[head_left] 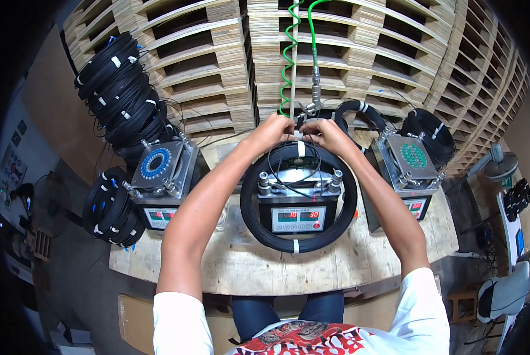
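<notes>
Both hands meet at the far side of the middle machine [330, 208], a metal-topped box with a red digital display. My left hand [278, 129] is closed, fingertips pinched on thin black cable [269, 161] that loops down over the machine's top. Facing it, my right hand [325, 132] is also closed in a pinch on the cable's other side. A small pale piece [299, 135] shows between the fingertips; its exact kind is hidden. Around the machine lies a large black cable coil [252, 222], bound with white ties.
Similar machines stand at left [179, 168] and right [389, 168] on the wooden table [241, 275]. Cable coils pile up at the left [120, 89]; another coil [433, 133] lies at the right. A green air hose [313, 41] hangs before stacked pallets [206, 59].
</notes>
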`<move>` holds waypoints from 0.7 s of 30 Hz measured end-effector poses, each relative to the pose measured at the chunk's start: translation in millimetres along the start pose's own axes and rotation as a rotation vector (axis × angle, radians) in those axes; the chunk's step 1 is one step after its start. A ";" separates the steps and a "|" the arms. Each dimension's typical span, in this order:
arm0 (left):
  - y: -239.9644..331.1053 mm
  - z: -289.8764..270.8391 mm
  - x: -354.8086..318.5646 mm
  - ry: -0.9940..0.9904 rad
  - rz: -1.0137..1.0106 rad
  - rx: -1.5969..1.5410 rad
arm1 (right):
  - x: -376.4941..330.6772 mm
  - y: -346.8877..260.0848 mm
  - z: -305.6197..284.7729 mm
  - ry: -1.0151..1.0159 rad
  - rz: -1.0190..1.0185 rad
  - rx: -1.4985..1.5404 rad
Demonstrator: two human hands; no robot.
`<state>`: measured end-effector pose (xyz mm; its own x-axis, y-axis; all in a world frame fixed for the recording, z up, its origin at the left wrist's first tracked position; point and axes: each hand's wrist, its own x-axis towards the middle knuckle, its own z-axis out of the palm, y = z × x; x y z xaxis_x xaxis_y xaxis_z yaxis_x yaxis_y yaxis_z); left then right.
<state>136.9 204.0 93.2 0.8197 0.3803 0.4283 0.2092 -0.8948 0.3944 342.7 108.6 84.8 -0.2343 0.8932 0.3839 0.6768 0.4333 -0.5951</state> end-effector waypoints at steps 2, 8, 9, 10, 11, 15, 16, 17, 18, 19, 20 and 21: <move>5.3 -3.8 -3.5 -0.053 -0.085 -0.003 | -8.3 -8.3 -4.5 0.008 0.063 0.040; 15.1 -10.8 -8.7 -0.116 -0.116 -0.181 | -23.7 9.4 -26.2 0.192 0.139 -0.019; 14.0 -14.6 -8.6 -0.145 -0.111 -0.229 | -20.2 16.9 -31.3 0.231 0.150 -0.061; 9.8 -20.1 -9.5 -0.184 -0.207 -0.303 | -12.5 20.6 -29.5 0.273 0.213 -0.005; 9.5 -26.3 -7.0 -0.184 -0.238 -0.385 | -5.3 27.4 -31.8 0.282 0.215 -0.005; 37.2 -24.8 25.3 -0.203 -0.418 -0.424 | 10.8 70.7 -44.8 0.118 0.293 -0.242; 23.6 -23.3 23.0 -0.268 -0.323 -0.274 | 23.1 56.1 -34.8 -0.012 0.439 -0.204; 15.1 -17.6 28.5 -0.336 -0.208 -0.133 | 30.3 44.4 -33.3 -0.136 0.596 -0.179; 7.2 -9.7 36.4 -0.377 -0.243 -0.094 | 34.6 52.2 -24.2 -0.085 0.524 -0.351; 1.1 -5.1 40.4 -0.384 -0.243 -0.088 | 38.6 47.9 -15.2 -0.038 0.448 -0.519; -5.2 0.5 44.9 -0.432 -0.290 -0.072 | 38.0 46.5 -12.8 -0.016 0.455 -0.604; -11.5 7.2 49.9 -0.480 -0.336 -0.056 | 40.5 45.6 -12.4 -0.011 0.461 -0.598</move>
<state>179.2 231.6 104.2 0.8657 0.4811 -0.1386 0.4816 -0.7247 0.4928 372.7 163.1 82.0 0.1590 0.9708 0.1798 0.9707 -0.1205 -0.2081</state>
